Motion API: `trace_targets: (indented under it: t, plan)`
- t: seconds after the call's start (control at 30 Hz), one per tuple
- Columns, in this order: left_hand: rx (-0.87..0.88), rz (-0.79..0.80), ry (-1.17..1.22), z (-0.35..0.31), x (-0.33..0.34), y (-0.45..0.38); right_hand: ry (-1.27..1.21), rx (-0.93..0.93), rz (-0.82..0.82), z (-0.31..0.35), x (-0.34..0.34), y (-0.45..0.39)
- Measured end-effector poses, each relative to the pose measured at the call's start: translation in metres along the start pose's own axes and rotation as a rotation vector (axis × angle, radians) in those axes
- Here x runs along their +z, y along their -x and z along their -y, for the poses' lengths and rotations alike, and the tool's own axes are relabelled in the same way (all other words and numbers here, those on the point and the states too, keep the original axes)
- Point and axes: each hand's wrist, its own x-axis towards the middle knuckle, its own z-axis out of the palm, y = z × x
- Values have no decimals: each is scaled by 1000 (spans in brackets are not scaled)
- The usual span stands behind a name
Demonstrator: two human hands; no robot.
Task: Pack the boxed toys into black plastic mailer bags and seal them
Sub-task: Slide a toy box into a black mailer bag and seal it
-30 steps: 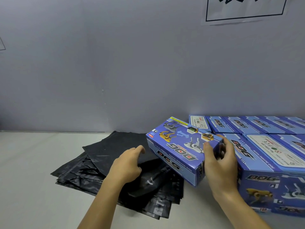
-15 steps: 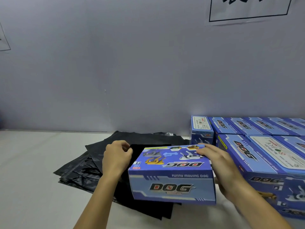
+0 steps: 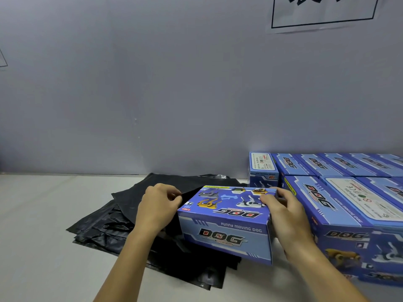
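A blue "DOG" toy box lies flat over the right part of a pile of black plastic mailer bags on the table. My right hand grips the box's right end, fingers curled over its top. My left hand is at the box's left end, its fingers curled and pinching the edge of the top black bag. The bag's opening is hidden behind the box and my hand.
Several more blue boxed toys are stacked at the right, against the grey wall. A white paper sign hangs on the wall. Pale tabletop shows to the left of the bags.
The box came down from a tilted, lifted position and now lies level on the bags. My left hand went from resting flat on the pile to pinching the top bag's edge.
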Motion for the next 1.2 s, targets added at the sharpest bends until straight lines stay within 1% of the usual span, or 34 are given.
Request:
trace_targets:
  t: [0.1,0.17,0.3,0.43,0.5,0.6,0.7,0.93,1.0,1.1,1.2]
  plan:
    - [-33,-61,88,0,-1,-1,69,-64,-24,3,-1,1]
    - [-33,-72,89,-1,1,-1,61,-76,-2,4,0,3]
    - [35,0,66,-6,4,1,17,-67,35,1,8,10]
    - [123,49,39,-7,3,1,-1,-109,-49,-4,10,12]
    - [174,57,65,-9,5,2,-12,-111,-60,-5,10,12]
    - [239,57,82,-15,12,5,-56,-58,-6,-7,13,13]
    - [301,97,92,-20,15,8,-37,-45,25,-13,17,15]
    - [459,223,230,-35,17,18,-75,-68,-48,-30,30,22]
    - [472,198,238,-38,21,20,-60,-106,-95,-31,32,24]
    - [481,115,218,-38,25,20,-45,-139,-154,-31,33,27]
    - [510,90,246,-41,27,23,-40,-154,-195,-31,37,30]
